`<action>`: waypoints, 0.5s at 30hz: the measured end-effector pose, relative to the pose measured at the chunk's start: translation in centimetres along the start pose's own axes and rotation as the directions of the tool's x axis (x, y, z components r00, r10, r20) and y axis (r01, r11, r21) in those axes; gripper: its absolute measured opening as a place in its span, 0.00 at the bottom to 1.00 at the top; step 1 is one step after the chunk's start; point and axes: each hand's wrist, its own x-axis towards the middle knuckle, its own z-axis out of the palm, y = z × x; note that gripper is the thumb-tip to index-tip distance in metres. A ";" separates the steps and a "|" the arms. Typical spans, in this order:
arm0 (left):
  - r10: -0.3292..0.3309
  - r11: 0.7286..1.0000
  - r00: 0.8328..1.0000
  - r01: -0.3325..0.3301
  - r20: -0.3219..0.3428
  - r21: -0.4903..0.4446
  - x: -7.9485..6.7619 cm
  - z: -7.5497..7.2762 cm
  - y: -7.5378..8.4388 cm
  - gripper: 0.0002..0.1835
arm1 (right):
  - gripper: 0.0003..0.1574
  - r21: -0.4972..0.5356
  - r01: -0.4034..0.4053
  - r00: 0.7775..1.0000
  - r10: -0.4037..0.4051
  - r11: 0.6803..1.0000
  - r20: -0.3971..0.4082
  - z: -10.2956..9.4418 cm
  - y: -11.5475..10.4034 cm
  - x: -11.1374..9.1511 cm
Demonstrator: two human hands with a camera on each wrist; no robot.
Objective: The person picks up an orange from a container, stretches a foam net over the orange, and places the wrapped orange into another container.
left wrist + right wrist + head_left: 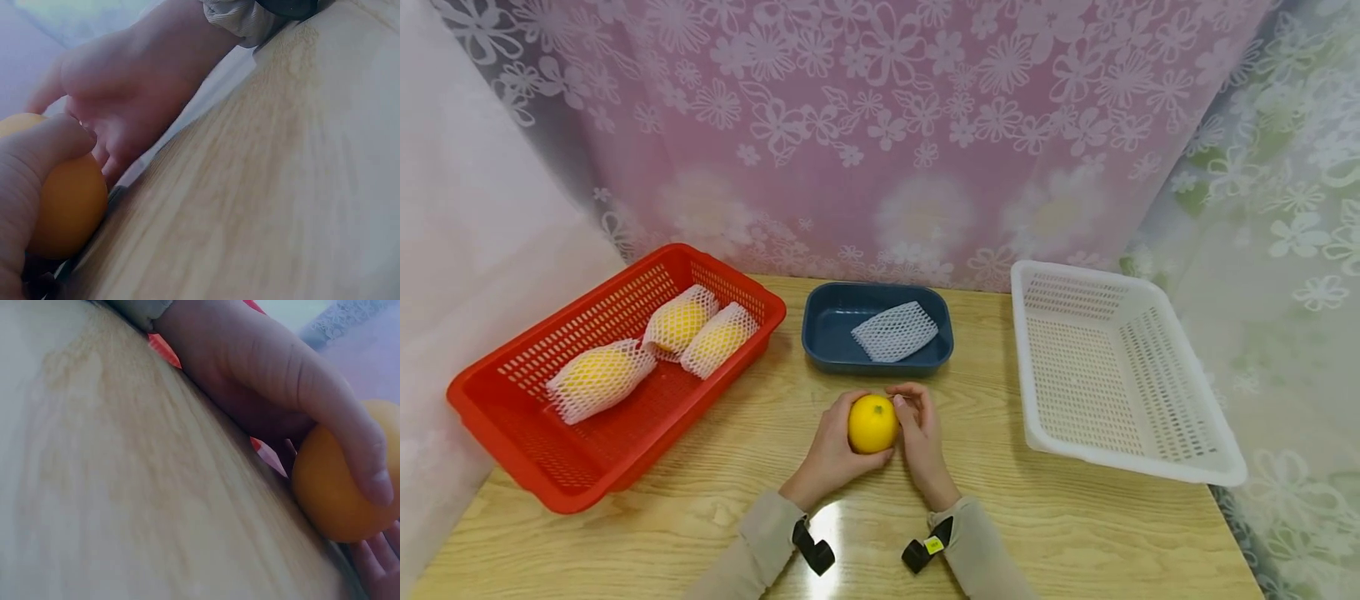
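My left hand point(837, 446) holds a round yellow fruit point(873, 424) with a small greenish stem spot on top, thumb in front and fingers around its far left side. In the right wrist view the left thumb point(350, 434) lies across the fruit point(337, 487). My right hand point(922, 442) is at the fruit's right side, thumb tip right at the skin and fingers loosely bent; its palm point(131, 94) faces the fruit in the left wrist view. Just beyond the hands, a white foam net sleeve point(895, 332) lies flat in a dark blue tray point(831, 363).
At left, a red basket point(658, 433) holds 3 yellow fruits in white foam nets, one net-wrapped fruit point(601, 377) nearest me. A white slotted basket point(1075, 358) stands at right on the wooden table point(700, 508). A floral curtain point(880, 150) hangs behind the table.
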 end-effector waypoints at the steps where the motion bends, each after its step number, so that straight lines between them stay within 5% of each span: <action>1: -0.004 1.000 1.000 0.004 0.002 0.006 0.0 0.0 0.0 0.46 | 0.17 -0.027 0.003 1.000 -0.004 1.000 -0.027 0.1 -0.6 0.0; 7: 0.017 1.000 1.000 -0.016 0.022 -0.004 0.0 -0.1 0.0 0.46 | 0.18 -0.207 0.146 0.986 -0.159 0.967 -0.050 0.0 -4.0 1.0; 11: 0.009 1.000 1.000 -0.009 0.011 0.002 0.1 0.1 0.0 0.46 | 0.19 -0.339 0.296 0.952 -0.305 0.893 0.028 -1.0 -4.2 3.2; 15: -0.001 1.000 1.000 0.001 0.005 -0.001 0.0 0.2 0.1 0.47 | 0.17 -0.470 0.346 0.937 -0.325 0.812 0.128 -1.7 -5.1 5.9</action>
